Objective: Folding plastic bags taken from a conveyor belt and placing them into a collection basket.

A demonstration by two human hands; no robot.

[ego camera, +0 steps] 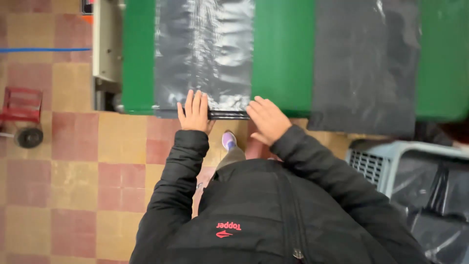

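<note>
1. A green worktop [283, 54] runs across the top of the view, its near edge facing the person.
2. A dark grey plastic bag [202, 54] lies flat on the worktop, its lower end reaching the near edge, where a folded black strip runs along it.
3. The left hand [194, 113] lies flat on the bag's lower left corner at the near edge, fingers [197, 100] straight and close together, pressing down rather than gripping.
4. The right hand [266, 119] rests at the bag's lower right corner on the same edge, fingers slightly curled and together, touching the end of the folded strip; I cannot tell whether they pinch it.
5. A second, darker bag [364, 63] lies on the worktop well to the right and hangs over the near edge.
6. A grey plastic crate [376, 164] lined with black plastic stands on the tiled floor [73, 171] at lower right.
7. A red trolley [22, 115] stands on the floor at the left.
</note>
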